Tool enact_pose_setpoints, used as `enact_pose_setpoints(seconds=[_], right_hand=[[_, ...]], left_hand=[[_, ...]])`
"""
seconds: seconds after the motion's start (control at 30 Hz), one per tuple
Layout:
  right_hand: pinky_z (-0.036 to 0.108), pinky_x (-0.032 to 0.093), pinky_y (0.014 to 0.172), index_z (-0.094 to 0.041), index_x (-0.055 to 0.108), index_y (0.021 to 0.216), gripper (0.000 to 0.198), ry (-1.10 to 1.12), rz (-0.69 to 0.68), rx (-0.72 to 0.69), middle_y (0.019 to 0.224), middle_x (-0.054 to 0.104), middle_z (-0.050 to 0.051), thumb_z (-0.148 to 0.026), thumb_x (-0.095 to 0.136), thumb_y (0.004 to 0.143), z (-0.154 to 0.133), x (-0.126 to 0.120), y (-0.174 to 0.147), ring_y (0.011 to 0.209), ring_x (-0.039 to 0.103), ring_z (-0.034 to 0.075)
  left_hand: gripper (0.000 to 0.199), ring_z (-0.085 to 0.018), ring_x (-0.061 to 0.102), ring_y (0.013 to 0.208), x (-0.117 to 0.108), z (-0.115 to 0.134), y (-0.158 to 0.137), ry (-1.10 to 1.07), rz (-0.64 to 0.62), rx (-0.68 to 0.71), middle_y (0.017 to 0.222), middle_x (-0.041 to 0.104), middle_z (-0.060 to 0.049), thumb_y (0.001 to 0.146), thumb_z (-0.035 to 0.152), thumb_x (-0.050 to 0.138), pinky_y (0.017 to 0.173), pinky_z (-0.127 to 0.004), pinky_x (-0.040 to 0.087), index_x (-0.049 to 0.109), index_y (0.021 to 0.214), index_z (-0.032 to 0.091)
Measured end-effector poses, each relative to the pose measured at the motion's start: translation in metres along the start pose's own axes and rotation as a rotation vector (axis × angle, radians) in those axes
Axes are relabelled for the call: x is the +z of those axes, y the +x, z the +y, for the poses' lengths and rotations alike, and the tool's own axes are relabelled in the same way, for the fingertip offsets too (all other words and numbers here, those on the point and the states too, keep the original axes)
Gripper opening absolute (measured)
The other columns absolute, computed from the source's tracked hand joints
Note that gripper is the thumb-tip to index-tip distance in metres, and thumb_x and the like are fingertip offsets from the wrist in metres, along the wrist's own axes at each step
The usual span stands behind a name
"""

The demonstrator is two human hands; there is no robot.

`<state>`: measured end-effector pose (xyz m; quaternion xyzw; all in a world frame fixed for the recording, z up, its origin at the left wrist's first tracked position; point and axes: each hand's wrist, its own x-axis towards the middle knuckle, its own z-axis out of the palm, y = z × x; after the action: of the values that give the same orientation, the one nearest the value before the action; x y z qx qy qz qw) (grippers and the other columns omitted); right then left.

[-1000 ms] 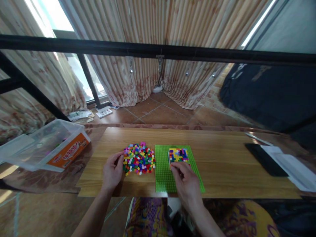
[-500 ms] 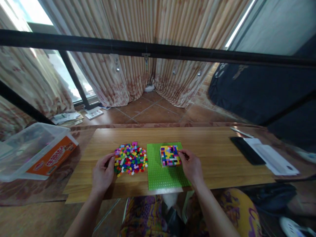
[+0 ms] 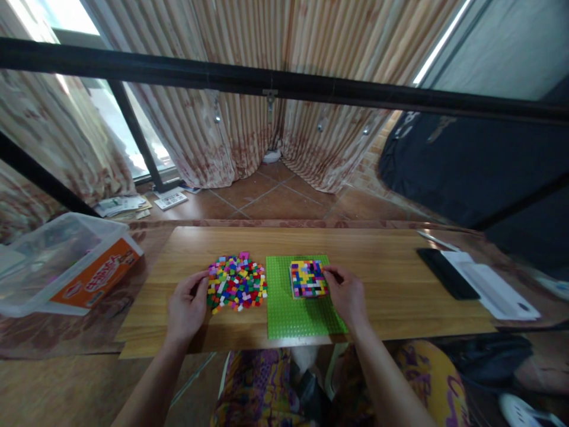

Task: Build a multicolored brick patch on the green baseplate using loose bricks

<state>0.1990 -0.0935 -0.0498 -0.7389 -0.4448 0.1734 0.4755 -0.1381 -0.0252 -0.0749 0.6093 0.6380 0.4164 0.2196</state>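
At the left edge of a loose pile of small coloured toy bricks is my left hand, its thumb and forefinger brought together. Whatever sits between those fingertips is too small to make out. A green studded baseplate lies right of the pile and carries a low square build of multicoloured bricks. My right hand reaches over the baseplate's right side, with thumb and fingertips pinched against the build's right edge. Its fingers hide anything held there.
A wooden board bears the bricks and baseplate. On its right lie a black phone-like slab, white flat trays or lids and a pen-like stick. A clear plastic bin with an orange label stands left. A dark bar crosses ahead.
The view has shifted slightly. Both hands keep nearly the same places, the left at the pile's edge and the right at the build's right edge.
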Motion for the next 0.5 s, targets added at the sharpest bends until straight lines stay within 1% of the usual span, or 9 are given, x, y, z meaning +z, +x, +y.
enact_pose_setpoints(seconds=[0.2, 0.5], right_hand=[[0.034, 0.051, 0.073, -0.017, 0.073, 0.085, 0.030, 0.068, -0.012, 0.040, 0.085, 0.075, 0.010, -0.042, 0.059, 0.077, 0.0020, -0.0008, 0.0008, 0.079, 0.067, 0.023], [0.034, 0.051, 0.070, -0.014, 0.073, 0.084, 0.034, 0.143, 0.013, 0.087, 0.081, 0.074, 0.010, -0.044, 0.061, 0.074, -0.0002, -0.0034, 0.0079, 0.074, 0.066, 0.022]], left_hand=[[0.038, -0.024, 0.067, 0.094, 0.0006, 0.0001, 0.0002, -0.017, 0.005, 0.012, 0.100, 0.073, -0.009, 0.084, 0.045, 0.051, 0.091, -0.038, 0.052, 0.073, 0.099, 0.017], [0.037, -0.024, 0.067, 0.095, 0.0004, -0.0026, 0.0001, -0.013, -0.007, 0.015, 0.101, 0.073, -0.009, 0.084, 0.045, 0.051, 0.092, -0.039, 0.051, 0.072, 0.099, 0.019]])
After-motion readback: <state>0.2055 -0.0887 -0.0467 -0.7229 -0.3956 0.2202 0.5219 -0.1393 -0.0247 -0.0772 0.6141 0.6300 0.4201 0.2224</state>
